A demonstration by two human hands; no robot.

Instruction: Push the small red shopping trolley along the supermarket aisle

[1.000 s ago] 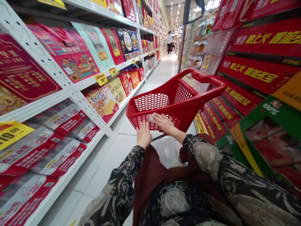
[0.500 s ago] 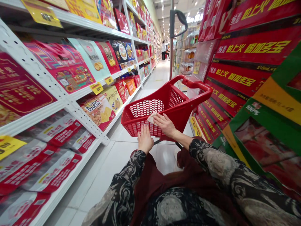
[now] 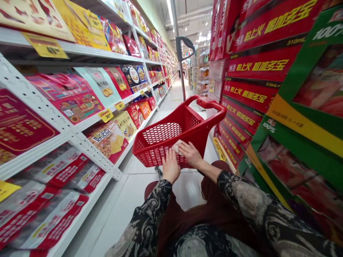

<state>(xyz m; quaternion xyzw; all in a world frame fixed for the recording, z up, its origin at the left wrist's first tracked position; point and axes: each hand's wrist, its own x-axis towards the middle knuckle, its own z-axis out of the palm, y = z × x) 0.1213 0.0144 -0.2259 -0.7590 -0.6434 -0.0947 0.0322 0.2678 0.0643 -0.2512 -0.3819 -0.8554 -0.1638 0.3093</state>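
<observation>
A red plastic shopping cart (image 3: 187, 137) with perforated basket sides stands right in front of me. My right hand (image 3: 190, 154) presses a crumpled white tissue or cloth (image 3: 177, 146) against the near side of the basket, its fingers closed over it. Close by on the left, my left hand (image 3: 171, 166) lies flat against the same basket side with its fingers stretched out. Its fingertips are near the white wad, and no object shows in its grip. The cart's handle (image 3: 213, 104) points up to the right, away from both hands.
White shelves (image 3: 118, 53) with boxed snacks and packed bottles line the left. Stacked red drink cartons (image 3: 254, 67) and green boxes (image 3: 297, 157) rise close on the right. A metal pole (image 3: 182, 78) with a dark grip stands behind the cart. Tiled floor (image 3: 118, 203) lies below.
The view has tilted and turned slightly right. My left hand has moved closer to the right hand along the basket side. The white wad stays under my right hand.
</observation>
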